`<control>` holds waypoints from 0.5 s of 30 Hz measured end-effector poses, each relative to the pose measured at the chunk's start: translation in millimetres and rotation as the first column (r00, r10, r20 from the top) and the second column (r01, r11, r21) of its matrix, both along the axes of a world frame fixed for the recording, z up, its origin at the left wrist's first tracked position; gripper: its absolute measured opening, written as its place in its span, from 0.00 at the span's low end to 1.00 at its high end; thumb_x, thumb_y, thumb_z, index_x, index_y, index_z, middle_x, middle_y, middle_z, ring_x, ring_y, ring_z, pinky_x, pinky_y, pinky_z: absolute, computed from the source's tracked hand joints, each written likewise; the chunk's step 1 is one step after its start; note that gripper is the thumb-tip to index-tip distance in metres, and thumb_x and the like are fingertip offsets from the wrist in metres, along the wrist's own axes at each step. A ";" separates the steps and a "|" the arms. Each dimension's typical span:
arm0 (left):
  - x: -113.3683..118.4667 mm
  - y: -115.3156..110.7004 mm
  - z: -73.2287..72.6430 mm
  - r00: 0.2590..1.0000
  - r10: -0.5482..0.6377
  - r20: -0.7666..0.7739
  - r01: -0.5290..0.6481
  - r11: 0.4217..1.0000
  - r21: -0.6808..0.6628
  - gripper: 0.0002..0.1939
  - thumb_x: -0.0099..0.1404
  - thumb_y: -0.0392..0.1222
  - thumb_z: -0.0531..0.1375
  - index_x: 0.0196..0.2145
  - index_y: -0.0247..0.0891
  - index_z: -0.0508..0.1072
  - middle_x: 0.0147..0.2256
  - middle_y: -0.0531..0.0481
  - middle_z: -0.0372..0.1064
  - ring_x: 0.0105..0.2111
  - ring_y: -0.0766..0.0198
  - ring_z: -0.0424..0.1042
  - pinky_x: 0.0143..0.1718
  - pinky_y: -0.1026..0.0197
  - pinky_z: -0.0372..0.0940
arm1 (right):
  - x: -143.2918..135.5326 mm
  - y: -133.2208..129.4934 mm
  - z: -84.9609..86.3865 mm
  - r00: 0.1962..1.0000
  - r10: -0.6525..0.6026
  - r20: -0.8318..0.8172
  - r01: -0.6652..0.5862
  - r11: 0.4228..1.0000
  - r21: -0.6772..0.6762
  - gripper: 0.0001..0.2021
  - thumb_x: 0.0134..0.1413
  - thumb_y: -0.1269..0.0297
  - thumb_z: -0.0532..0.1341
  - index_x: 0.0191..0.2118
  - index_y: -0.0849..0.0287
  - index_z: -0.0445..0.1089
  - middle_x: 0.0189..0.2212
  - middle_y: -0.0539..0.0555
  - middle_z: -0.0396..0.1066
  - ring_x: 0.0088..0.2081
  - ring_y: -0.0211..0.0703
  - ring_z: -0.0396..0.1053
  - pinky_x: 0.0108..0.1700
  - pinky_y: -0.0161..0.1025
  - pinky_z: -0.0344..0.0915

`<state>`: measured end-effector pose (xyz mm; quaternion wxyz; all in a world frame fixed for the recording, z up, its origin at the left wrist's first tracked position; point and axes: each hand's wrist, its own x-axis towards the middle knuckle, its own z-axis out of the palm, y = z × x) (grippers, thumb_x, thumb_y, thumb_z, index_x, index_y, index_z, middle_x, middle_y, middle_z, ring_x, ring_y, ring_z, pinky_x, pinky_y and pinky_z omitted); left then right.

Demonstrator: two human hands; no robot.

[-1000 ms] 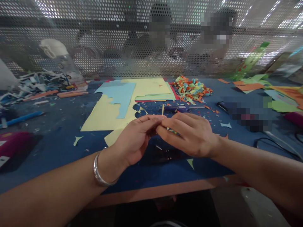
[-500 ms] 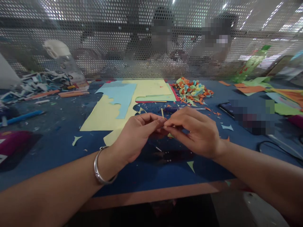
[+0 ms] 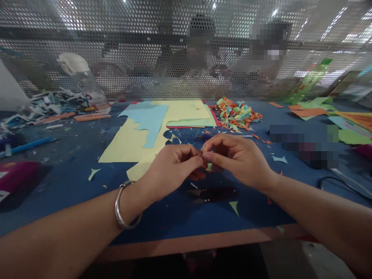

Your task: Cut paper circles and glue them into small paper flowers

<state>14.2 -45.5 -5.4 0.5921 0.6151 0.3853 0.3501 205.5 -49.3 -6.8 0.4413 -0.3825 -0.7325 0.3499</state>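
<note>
My left hand [image 3: 174,166], with a silver bangle on the wrist, is closed in a pinch above the blue table. My right hand [image 3: 238,159] is closed too, and its thumb and index fingertips meet those of the left. Whatever lies between the fingertips is too small and too covered to name. Just below the hands lie dark thread snips [image 3: 217,193], their blades pointing left. Beyond the hands is a cut light-blue sheet [image 3: 155,120] on yellow paper [image 3: 124,143]. A heap of small orange, yellow and blue paper pieces [image 3: 235,110] sits behind my right hand.
At the left are a white-capped bottle [image 3: 84,81], a pile of paper strips [image 3: 46,102], a blue pen [image 3: 29,147] and a magenta object [image 3: 17,174]. A phone with a cable [image 3: 345,184], green bottle [image 3: 310,81] and coloured papers stand right. A perforated screen [image 3: 130,50] closes the back.
The thin pale-yellow strip that stood up between my fingertips is out of sight now. My right hand has turned slightly, its thumb now on the near side. The snips show more fully.
</note>
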 end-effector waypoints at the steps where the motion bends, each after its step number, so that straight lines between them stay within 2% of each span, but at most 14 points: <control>1: -0.2 0.1 -0.4 1.000 -0.003 -0.011 0.004 1.000 0.011 0.08 0.62 0.43 0.63 0.28 0.37 0.74 0.26 0.51 0.75 0.27 0.64 0.77 0.31 0.65 0.71 | -0.4 0.1 0.5 1.000 0.001 -0.016 -0.002 1.000 -0.027 0.10 0.56 0.58 0.67 0.36 0.60 0.72 0.28 0.48 0.72 0.24 0.33 0.70 0.27 0.32 0.69; 8: -0.7 1.1 0.1 0.998 -0.033 -0.062 0.035 0.999 0.035 0.10 0.64 0.45 0.63 0.31 0.35 0.74 0.29 0.50 0.77 0.29 0.64 0.78 0.33 0.64 0.72 | -1.1 1.6 1.1 0.993 -0.002 -0.117 -0.016 0.988 -0.154 0.12 0.50 0.60 0.71 0.33 0.60 0.71 0.26 0.46 0.70 0.22 0.30 0.67 0.23 0.29 0.67; 15: -2.7 0.6 -0.6 0.996 -0.041 -0.077 0.043 0.999 0.032 0.13 0.63 0.49 0.64 0.34 0.34 0.75 0.32 0.48 0.78 0.30 0.63 0.78 0.34 0.63 0.72 | 0.3 3.0 -1.2 0.982 0.005 -0.187 -0.046 0.975 -0.216 0.11 0.50 0.64 0.71 0.35 0.60 0.69 0.26 0.45 0.69 0.21 0.29 0.67 0.22 0.28 0.66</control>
